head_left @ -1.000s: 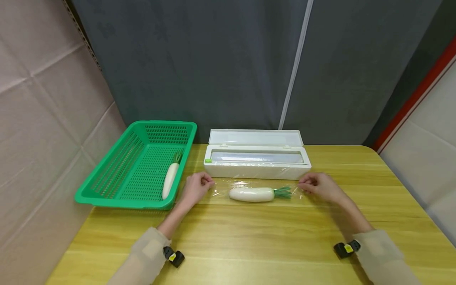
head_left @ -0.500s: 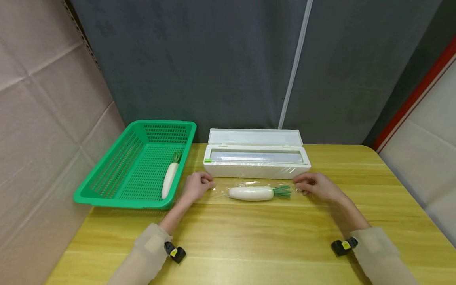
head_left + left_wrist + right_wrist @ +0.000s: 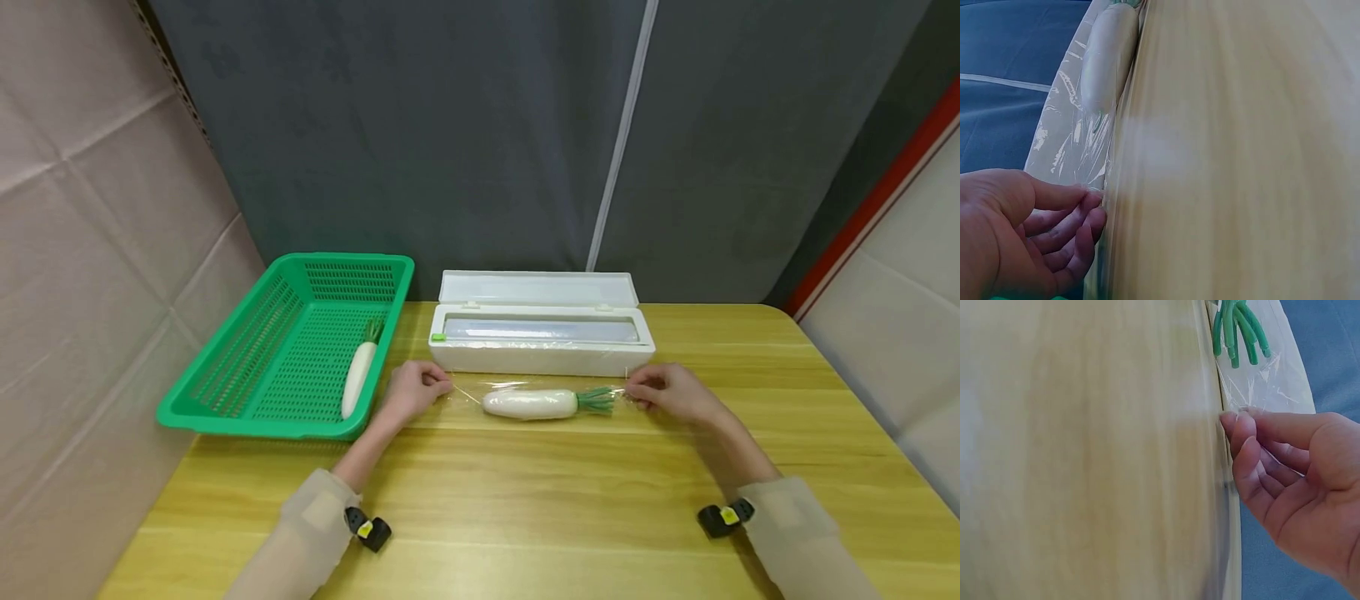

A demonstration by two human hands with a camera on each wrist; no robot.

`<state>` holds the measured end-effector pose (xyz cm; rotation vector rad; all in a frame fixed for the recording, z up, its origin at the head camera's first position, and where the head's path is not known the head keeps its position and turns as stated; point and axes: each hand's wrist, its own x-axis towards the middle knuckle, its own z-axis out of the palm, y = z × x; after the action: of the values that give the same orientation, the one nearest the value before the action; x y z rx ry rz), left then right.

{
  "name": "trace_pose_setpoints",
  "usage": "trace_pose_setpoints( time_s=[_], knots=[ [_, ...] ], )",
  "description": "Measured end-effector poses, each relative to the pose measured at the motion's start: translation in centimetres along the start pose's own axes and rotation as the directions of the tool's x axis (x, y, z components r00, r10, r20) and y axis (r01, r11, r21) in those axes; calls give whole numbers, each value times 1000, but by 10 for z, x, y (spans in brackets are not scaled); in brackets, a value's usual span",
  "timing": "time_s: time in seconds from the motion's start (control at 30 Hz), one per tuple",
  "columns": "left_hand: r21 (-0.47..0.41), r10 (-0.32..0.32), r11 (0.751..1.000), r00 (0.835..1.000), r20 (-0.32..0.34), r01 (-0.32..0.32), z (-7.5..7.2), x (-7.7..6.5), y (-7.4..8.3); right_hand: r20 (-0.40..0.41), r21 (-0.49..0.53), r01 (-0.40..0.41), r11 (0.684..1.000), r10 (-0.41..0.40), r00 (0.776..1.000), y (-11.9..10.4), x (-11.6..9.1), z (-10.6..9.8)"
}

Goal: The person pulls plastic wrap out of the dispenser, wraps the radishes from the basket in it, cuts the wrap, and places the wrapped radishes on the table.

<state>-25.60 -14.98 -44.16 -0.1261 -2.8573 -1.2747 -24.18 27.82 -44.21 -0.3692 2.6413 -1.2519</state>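
Observation:
A white radish [image 3: 529, 404] with green stalk ends [image 3: 596, 400] lies crosswise on the table, covered by clear plastic wrap [image 3: 1090, 147]. My left hand [image 3: 414, 392] pinches one side of the wrap between thumb and fingertips, just beyond the radish's tip. At the stalk end, my right hand [image 3: 672, 392] pinches the other side; the right wrist view shows the wrap [image 3: 1247, 387] gathered at those fingertips. Right behind the radish stands a white wrap dispenser [image 3: 542, 360], lid [image 3: 537, 288] raised, a roll of film [image 3: 540, 330] inside. Film runs down over its front.
A green perforated basket [image 3: 281, 427] stands to the left, close to my left forearm, with a second white radish [image 3: 360, 379] inside along its right wall. A grey curtain [image 3: 420, 150] hangs behind the wooden table [image 3: 525, 517]. A small green slider [image 3: 438, 337] sits on the dispenser's left end.
The radish has shifted very slightly away from me, toward the dispenser, and the wrap now looks drawn tighter around it. Both hands keep their pinch and stay nearly in place.

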Motion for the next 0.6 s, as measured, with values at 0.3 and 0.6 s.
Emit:
trace_pose_setpoints(
  time_s=[0.3, 0.6],
  knots=[
    [-66, -1, 998, 1000, 11, 2, -2, -3, 0, 20, 80, -34, 996, 33, 999, 0, -1, -2],
    [-60, 8, 998, 1000, 12, -7, -1, -6, 3, 15, 114, -17, 993, 15, 1000, 1, -4, -2]
  ],
)
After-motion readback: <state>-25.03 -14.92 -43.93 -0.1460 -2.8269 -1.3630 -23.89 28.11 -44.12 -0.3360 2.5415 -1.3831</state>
